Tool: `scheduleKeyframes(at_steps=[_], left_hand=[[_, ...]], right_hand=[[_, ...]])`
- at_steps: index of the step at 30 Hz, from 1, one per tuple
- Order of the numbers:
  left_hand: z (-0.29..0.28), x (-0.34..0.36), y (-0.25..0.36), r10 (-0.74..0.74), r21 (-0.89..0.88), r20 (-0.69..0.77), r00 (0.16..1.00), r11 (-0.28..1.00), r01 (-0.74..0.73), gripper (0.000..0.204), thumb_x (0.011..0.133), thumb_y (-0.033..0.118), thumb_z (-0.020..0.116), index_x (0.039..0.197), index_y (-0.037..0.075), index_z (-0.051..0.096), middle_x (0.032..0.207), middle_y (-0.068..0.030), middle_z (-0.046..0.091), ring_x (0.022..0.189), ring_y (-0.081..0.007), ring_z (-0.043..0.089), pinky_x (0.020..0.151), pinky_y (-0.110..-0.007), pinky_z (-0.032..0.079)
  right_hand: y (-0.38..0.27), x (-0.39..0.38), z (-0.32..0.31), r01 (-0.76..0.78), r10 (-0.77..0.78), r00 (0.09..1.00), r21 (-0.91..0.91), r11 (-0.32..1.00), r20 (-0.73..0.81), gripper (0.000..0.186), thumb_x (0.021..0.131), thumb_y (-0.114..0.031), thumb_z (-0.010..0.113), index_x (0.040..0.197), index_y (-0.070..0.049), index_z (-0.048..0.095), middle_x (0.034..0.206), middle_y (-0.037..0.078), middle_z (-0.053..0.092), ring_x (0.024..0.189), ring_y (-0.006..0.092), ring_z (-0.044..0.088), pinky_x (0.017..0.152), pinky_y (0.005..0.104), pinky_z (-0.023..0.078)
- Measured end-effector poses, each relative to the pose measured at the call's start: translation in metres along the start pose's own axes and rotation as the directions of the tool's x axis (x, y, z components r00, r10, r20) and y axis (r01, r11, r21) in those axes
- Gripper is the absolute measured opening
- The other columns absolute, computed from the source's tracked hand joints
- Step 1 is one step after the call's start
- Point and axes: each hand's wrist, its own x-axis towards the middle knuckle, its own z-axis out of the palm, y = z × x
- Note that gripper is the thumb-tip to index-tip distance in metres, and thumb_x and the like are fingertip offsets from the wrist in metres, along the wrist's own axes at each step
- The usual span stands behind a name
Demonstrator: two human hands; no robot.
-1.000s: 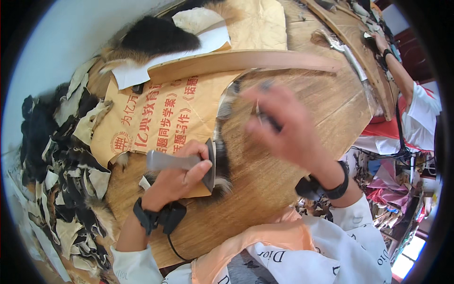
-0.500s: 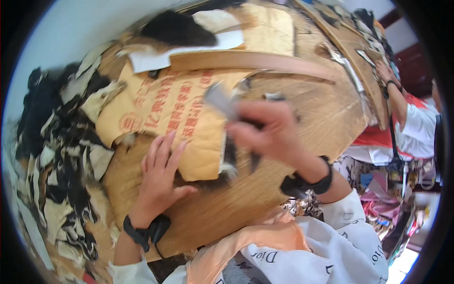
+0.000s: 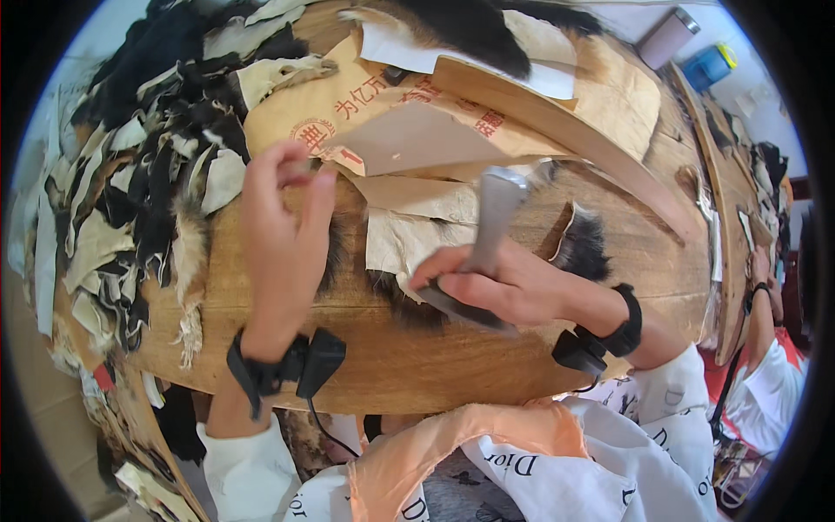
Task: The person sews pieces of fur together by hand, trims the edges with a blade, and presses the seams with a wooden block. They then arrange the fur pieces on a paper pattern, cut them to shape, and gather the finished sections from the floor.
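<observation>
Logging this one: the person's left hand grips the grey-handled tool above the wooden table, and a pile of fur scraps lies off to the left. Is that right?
Not quite: the head view shows the grey-handled tool in the right hand, not the left hand. The wooden table and the pile of fur scraps are as you say.

Fur workshop: heaped hide scraps (image 3: 130, 217), wooden worktable (image 3: 417, 365), metal hand tool (image 3: 490, 235), second person (image 3: 758, 383).

The wooden table (image 3: 417, 370) carries heaped fur scraps (image 3: 130, 204), a pale hide piece (image 3: 400, 239) and brown printed paper (image 3: 304, 100).
</observation>
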Motion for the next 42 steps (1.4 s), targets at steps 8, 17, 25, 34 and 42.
scheduleKeyframes(at_steps=[8,17,25,34,42], left_hand=[[0.007,-0.102,0.006,0.250,0.292,0.419,0.873,0.873,-0.390,0.014,0.072,0.006,0.062,0.086,0.001,0.060,0.085,-0.0099,0.056,0.076,-0.0247,0.055,0.065,-0.031,0.047],[0.032,-0.118,0.012,0.242,0.485,0.589,0.771,0.658,-0.577,0.022,0.069,0.008,0.059,0.089,0.002,0.061,0.081,-0.0078,0.053,0.071,-0.0211,0.052,0.059,-0.029,0.047],[0.036,-0.115,0.006,0.258,0.356,0.470,0.844,0.820,-0.449,0.017,0.063,0.006,0.066,0.080,0.006,0.063,0.071,-0.0067,0.055,0.062,-0.0218,0.055,0.052,-0.031,0.046],[0.026,-0.120,0.005,-0.045,0.302,0.255,0.966,0.952,-0.036,0.020,0.066,-0.003,0.065,0.085,0.003,0.067,0.074,-0.0076,0.062,0.055,-0.0165,0.058,0.051,-0.025,0.048],[0.004,-0.119,0.003,-0.232,-0.059,0.183,0.955,0.967,0.246,0.024,0.071,-0.008,0.063,0.094,-0.001,0.066,0.083,-0.0066,0.063,0.068,-0.0080,0.057,0.058,-0.020,0.046]], right_hand=[[0.042,0.036,0.002,0.317,-0.319,0.947,-0.245,0.916,0.032,0.022,0.081,-0.014,0.046,0.093,0.001,0.056,0.074,0.022,0.059,0.069,0.0362,0.059,0.067,0.0409,0.046],[0.048,0.037,0.001,0.331,-0.327,0.942,-0.332,0.883,0.071,0.021,0.078,-0.014,0.048,0.089,0.001,0.058,0.067,0.022,0.059,0.061,0.0370,0.058,0.062,0.0413,0.048],[0.046,0.026,-0.001,0.333,-0.317,0.943,-0.248,0.910,0.106,0.020,0.075,-0.014,0.049,0.087,0.000,0.056,0.074,0.021,0.058,0.070,0.0380,0.057,0.070,0.0427,0.046],[0.045,0.036,0.001,0.336,-0.307,0.942,-0.453,0.826,0.139,0.017,0.076,-0.016,0.048,0.085,-0.003,0.055,0.060,0.018,0.056,0.055,0.0368,0.056,0.055,0.0437,0.046],[0.048,0.054,0.012,0.162,-0.157,0.987,-0.410,0.897,0.047,0.017,0.082,-0.019,0.048,0.086,-0.005,0.058,0.063,0.018,0.057,0.057,0.0362,0.057,0.058,0.0428,0.046]])
